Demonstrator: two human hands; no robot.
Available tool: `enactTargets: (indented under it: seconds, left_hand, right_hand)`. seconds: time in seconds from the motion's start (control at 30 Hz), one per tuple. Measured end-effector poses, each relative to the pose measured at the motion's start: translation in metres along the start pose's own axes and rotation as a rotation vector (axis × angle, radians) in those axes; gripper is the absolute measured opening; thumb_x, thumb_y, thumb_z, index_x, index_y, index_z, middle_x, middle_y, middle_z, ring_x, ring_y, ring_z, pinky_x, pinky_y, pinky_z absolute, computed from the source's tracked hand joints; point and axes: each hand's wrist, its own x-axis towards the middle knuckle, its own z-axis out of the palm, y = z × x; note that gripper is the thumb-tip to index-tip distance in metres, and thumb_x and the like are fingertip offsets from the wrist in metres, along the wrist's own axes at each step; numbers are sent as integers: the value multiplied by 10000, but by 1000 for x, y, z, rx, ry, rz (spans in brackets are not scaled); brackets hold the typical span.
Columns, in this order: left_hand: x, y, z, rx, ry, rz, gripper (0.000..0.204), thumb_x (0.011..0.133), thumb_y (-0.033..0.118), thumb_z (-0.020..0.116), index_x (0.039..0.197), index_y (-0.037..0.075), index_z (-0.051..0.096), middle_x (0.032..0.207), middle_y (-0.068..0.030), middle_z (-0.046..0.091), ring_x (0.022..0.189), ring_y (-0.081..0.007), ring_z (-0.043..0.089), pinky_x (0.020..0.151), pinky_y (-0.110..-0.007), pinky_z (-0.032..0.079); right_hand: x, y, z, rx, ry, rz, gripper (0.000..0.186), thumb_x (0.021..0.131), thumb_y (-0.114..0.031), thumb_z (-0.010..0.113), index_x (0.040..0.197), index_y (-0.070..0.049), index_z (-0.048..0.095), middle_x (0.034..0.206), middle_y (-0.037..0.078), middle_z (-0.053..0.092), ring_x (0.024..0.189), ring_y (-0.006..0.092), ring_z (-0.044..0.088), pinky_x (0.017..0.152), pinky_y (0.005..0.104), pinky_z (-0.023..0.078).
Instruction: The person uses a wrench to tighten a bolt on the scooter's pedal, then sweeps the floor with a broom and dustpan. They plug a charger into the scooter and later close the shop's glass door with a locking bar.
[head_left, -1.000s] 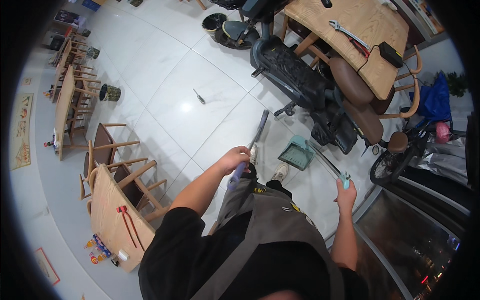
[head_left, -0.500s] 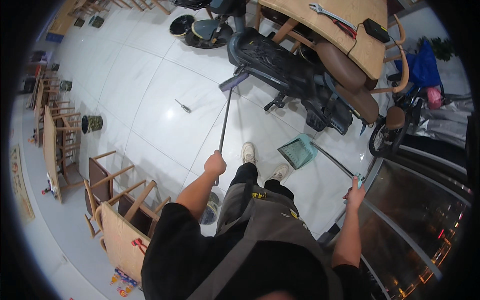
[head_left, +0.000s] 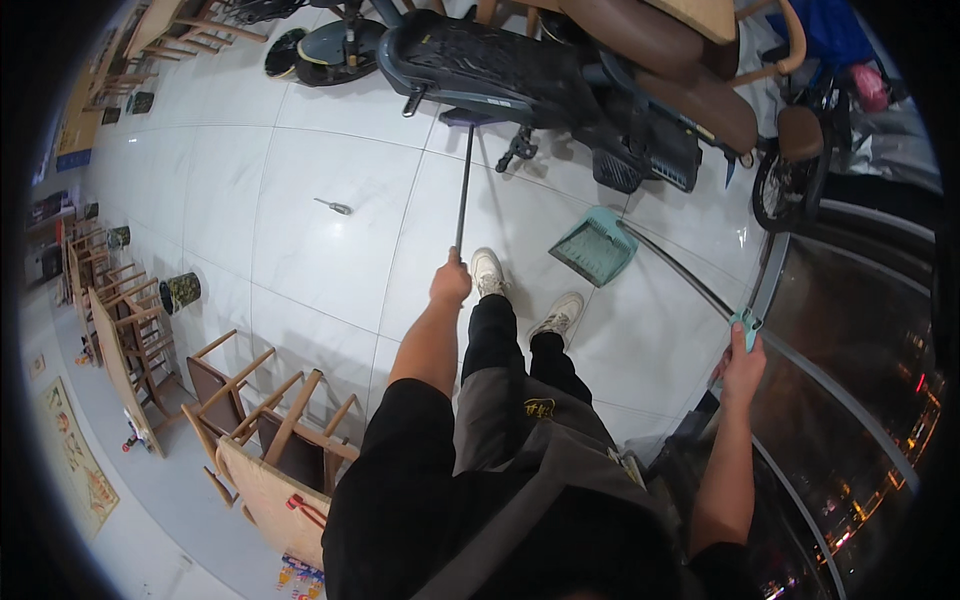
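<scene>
My left hand (head_left: 450,283) grips the end of a long dark broom handle (head_left: 463,190). The broom's head (head_left: 466,118) rests on the white tiled floor beside a dark scooter (head_left: 540,75). My right hand (head_left: 742,360) holds the teal grip of a long-handled dustpan. Its handle (head_left: 680,268) slants down to the teal pan (head_left: 594,247), which sits on the floor just right of my white shoes (head_left: 488,270). A small grey tool (head_left: 334,206) lies on the tiles to the left of the broom.
Wooden chairs and a table (head_left: 262,450) stand at the lower left. More wooden chairs (head_left: 110,300) line the left edge. A bicycle wheel (head_left: 780,170) and a glass wall (head_left: 850,370) are on the right. A wooden table and brown seats (head_left: 680,70) are behind the scooter.
My left arm has stretched forward, pushing the broom head farther away, up against the scooter. My right hand still holds the dustpan handle; the view has tilted down and closer to the floor.
</scene>
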Motion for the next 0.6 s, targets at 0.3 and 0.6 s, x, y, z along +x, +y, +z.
enactTargets:
  seconds: [0.3,0.6]
  left_hand:
    - [-63,-125,45,389,-88,4,588,990,309,421,1534,274,201,1082,-237,672,991,-417,652,855,-542,503]
    - [-174,-165,45,292,-87,100,590,972,351,449,1523,279,251,1002,-256,673,953,-444,637,833,-543,485]
  right_hand:
    - [17,13,-21,43,-46,27,306,945,-345,649,945,-58,543,540,-49,387,408,56,354,380,256,384]
    - [23,-19,-30,128,-180,44,281,938,-283,587,1091,-52,540,575,4,454,391,98,396,416,278,440]
